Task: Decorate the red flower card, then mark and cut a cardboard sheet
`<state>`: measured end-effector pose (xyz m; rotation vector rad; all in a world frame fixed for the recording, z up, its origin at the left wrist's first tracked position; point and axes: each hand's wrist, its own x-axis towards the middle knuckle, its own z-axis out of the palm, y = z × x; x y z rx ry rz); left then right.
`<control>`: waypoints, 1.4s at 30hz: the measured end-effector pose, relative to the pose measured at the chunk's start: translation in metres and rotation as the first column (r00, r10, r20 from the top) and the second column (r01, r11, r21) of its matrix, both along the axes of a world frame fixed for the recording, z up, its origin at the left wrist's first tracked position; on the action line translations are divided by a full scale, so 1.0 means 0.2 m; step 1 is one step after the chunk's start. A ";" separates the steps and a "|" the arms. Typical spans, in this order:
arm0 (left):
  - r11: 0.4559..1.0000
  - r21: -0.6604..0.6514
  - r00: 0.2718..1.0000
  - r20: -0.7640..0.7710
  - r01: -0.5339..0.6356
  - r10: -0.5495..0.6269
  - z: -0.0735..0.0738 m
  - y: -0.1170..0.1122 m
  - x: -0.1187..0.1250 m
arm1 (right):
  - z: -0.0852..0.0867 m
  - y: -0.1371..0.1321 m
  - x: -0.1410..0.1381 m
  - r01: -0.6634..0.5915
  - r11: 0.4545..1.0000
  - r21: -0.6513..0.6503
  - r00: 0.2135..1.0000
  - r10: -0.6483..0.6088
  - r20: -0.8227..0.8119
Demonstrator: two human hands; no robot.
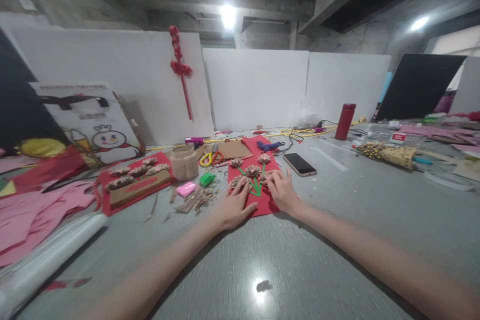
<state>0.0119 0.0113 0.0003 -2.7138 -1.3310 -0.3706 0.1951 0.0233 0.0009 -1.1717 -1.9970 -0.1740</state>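
A red card (262, 199) lies on the grey table in front of me, with several brown paper flowers (252, 170) and green stems (256, 188) stuck on it. My left hand (234, 206) lies flat on the card's near left corner, fingers stretched out beside a lower flower. My right hand (281, 191) rests on the card's right edge, its fingertips pressed on a small brown flower (265, 177) there.
A phone (299, 164) lies just right of the card. A woven jar (183, 162), scissors (210, 157), green and pink bits and brown scraps sit to the left. Another red flower board (135, 185) and pink paper lie further left. A red bottle (344, 121) stands behind.
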 end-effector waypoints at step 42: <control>0.994 0.107 0.975 0.221 -0.002 -0.022 0.09 0.03 -0.03 | -0.01 0.00 0.00 -0.020 1.000 0.000 1.000 0.020 -0.001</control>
